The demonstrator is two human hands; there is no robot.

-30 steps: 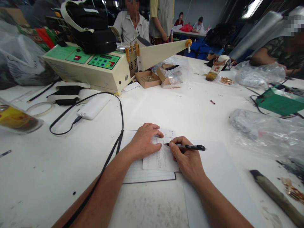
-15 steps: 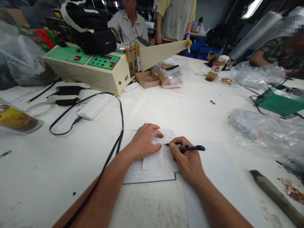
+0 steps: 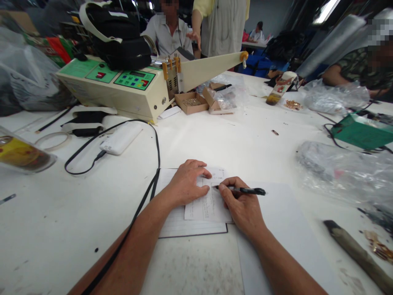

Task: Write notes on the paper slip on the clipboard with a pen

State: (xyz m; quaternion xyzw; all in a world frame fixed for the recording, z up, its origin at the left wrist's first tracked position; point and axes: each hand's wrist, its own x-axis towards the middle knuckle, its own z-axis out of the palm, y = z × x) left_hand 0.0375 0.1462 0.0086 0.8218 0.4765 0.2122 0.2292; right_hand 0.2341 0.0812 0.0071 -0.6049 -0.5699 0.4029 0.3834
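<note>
My right hand (image 3: 242, 205) is closed around a black pen (image 3: 250, 190), its tip at a small sheet of paper (image 3: 202, 209) covered in handwriting. My left hand (image 3: 188, 184) lies on that sheet with its fingers spread, holding nothing. Beneath the small sheet is a larger lined page (image 3: 190, 230) with a dark edge. A blank white sheet (image 3: 282, 229) extends under my right forearm. Across my left forearm runs a black cable (image 3: 135, 217).
A cream machine (image 3: 138, 98) with green panels stands at the back left, a black bag (image 3: 115, 41) on top. Nearby are a white power bank (image 3: 119, 139), a drink cup (image 3: 23, 153) and a carton of small metal parts (image 3: 192, 102). Plastic bags (image 3: 337, 172) lie at right. People are beyond the table.
Both my hands and the pen look almost unmoved. Across the table, the standing person has shifted left and raised a hand toward the seated person.
</note>
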